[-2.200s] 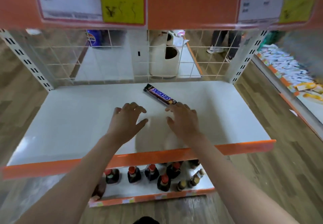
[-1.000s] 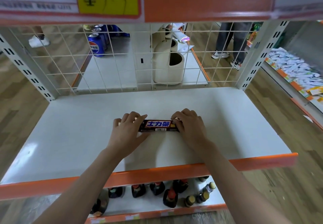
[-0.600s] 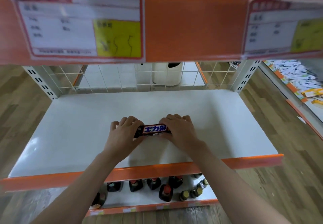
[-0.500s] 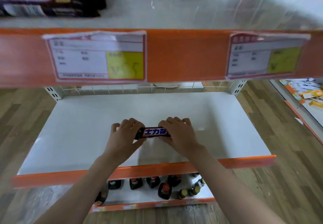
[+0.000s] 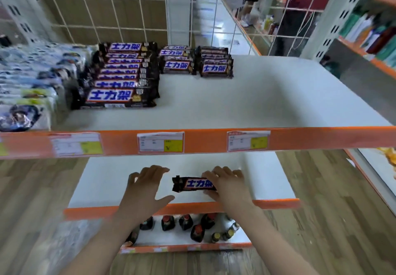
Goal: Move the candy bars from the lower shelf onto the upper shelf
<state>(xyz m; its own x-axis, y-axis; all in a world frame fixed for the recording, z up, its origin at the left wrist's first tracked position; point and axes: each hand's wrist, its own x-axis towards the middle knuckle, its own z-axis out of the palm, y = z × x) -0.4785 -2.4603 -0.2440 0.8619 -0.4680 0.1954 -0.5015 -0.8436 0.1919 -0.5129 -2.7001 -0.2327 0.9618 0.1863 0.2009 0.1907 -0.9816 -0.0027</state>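
Observation:
One dark-wrapped candy bar (image 5: 192, 184) with blue lettering is held above the white lower shelf (image 5: 102, 180), near its orange front edge. My right hand (image 5: 227, 185) grips the bar's right end. My left hand (image 5: 145, 189) hovers just left of the bar with fingers spread, not touching it. On the white upper shelf (image 5: 246, 103), several matching candy bars lie in rows: a long stack at the left (image 5: 120, 77) and two shorter stacks (image 5: 177, 61) (image 5: 216, 63) behind.
Blue-and-white packets (image 5: 25, 86) fill the upper shelf's left end. Price labels (image 5: 160, 142) sit on its orange front rail. Dark bottles (image 5: 184, 225) stand on the bottom shelf. A wire grid backs the shelving; a person's legs (image 5: 248, 0) show beyond.
My left hand has let go of the bar, which now hangs from my right hand only. The view has tilted up, showing the top of the upper shelf.

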